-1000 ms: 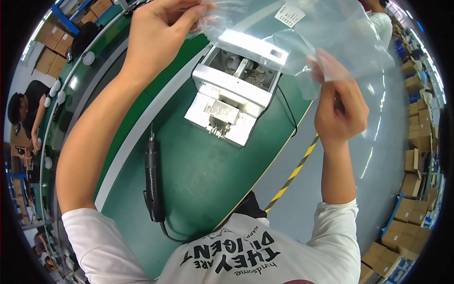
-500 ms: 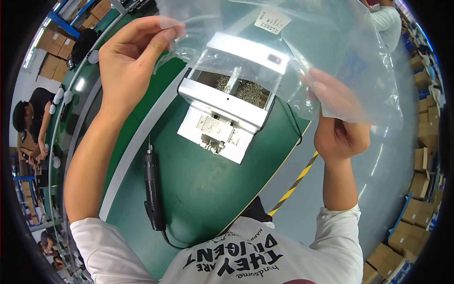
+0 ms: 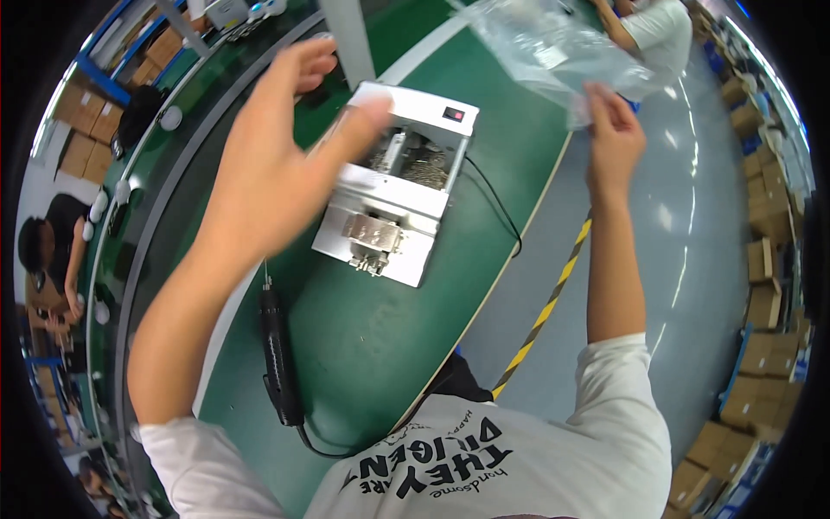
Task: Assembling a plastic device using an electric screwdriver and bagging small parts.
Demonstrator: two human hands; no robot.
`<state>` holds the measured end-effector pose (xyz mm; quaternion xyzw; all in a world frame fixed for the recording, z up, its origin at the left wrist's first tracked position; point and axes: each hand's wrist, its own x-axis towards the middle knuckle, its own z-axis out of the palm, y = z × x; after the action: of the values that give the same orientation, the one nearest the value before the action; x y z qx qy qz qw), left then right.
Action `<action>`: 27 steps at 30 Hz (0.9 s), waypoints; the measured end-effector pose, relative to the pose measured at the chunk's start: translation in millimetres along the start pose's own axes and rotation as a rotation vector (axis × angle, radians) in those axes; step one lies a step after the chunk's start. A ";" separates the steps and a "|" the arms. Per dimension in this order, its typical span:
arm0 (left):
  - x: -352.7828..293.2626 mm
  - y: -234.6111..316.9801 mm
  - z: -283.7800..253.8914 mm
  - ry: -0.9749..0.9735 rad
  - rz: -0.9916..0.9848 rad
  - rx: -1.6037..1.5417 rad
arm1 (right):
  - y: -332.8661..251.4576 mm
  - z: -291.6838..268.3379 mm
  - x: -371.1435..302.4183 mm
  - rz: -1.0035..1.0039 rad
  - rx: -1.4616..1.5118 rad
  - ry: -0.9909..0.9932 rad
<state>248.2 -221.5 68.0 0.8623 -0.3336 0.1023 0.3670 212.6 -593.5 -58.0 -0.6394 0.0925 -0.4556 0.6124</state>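
My left hand (image 3: 285,156) is open, its fingers apart and a little blurred, above the left side of a white screw feeder (image 3: 389,195). Small screws (image 3: 425,169) lie in the feeder's open tray, and a metal block (image 3: 373,235) sits at its front. Out to the right, my right hand (image 3: 616,138) pinches a corner of a clear plastic bag (image 3: 553,52) with a white label. The bag lies spread toward the far end of the green table. A black electric screwdriver (image 3: 277,350) rests nearer me, bit pointing away.
The green table (image 3: 346,389) ends at a slanting right edge, with yellow-black floor tape (image 3: 545,320) beyond it. A grey post (image 3: 346,39) rises behind the feeder. A conveyor runs along the left. Another person (image 3: 653,39) is at the far right; cardboard boxes (image 3: 761,372) line the right side.
My left hand has let go of the bag and come down over the feeder. My right hand has carried the bag away from above the feeder to the far right.
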 end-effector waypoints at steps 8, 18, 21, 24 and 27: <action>50.8 22.4 38.9 -0.426 -0.259 0.257 | 38.0 17.7 -26.2 0.103 -0.187 -0.176; 60.1 21.0 57.7 -0.449 -0.331 0.356 | 25.5 20.7 -43.3 0.138 -0.416 -0.271; 52.9 26.2 53.7 -0.424 -0.292 0.311 | 27.1 19.1 -46.3 0.155 -0.374 -0.308; 46.1 36.2 49.1 -0.413 -0.263 0.278 | 22.1 14.8 -45.6 0.179 -0.398 -0.316; 43.8 39.9 48.2 -0.401 -0.240 0.263 | 17.3 9.0 -43.5 0.268 -0.319 -0.457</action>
<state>252.1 -297.5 74.8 0.9390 -0.2788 -0.0722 0.1879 201.7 -561.9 -92.0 -0.7956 0.1063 -0.1947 0.5638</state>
